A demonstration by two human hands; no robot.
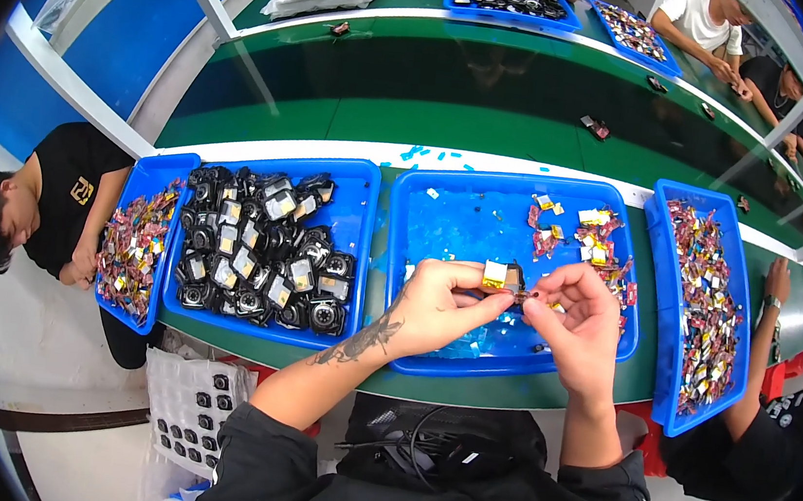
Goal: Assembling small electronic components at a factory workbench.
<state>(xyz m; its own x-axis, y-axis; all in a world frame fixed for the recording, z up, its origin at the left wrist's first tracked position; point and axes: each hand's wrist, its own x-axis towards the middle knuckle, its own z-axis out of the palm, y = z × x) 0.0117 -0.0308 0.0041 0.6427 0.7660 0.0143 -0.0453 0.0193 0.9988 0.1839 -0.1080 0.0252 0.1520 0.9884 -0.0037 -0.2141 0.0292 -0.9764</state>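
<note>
— Two hands over the middle blue tray (430,351), both closed on the same little thing. See it?

— Barely. What is it?

— A small dark part with a yellow-wrapped cell (495,274) on top and thin wires. The left hand (435,305) pinches it from the left, thumb and fingertips shut around it. The right hand (578,318) pinches the wire end at its right side, fingertips closed too.

— So which way does it lie?

— Its long axis looks to run left to right between the two grips, held above the tray's near edge, not resting on anything. The left hand carries the body; the right only has the tip, so the right is nearer the loose end.

— And around them?

— More yellow-and-red cells (587,233) lie scattered in that tray's far right corner. The tray of black camera housings (264,251) sits just beside it on the left, on the green bench (493,128). A narrow tray of cells (709,302) stands to the right, and another on the far left edge, where a person in black sits.

— Anyone else reaching in?

— A co-worker's arm (764,338) rests by the right tray, well apart from these hands.
</note>
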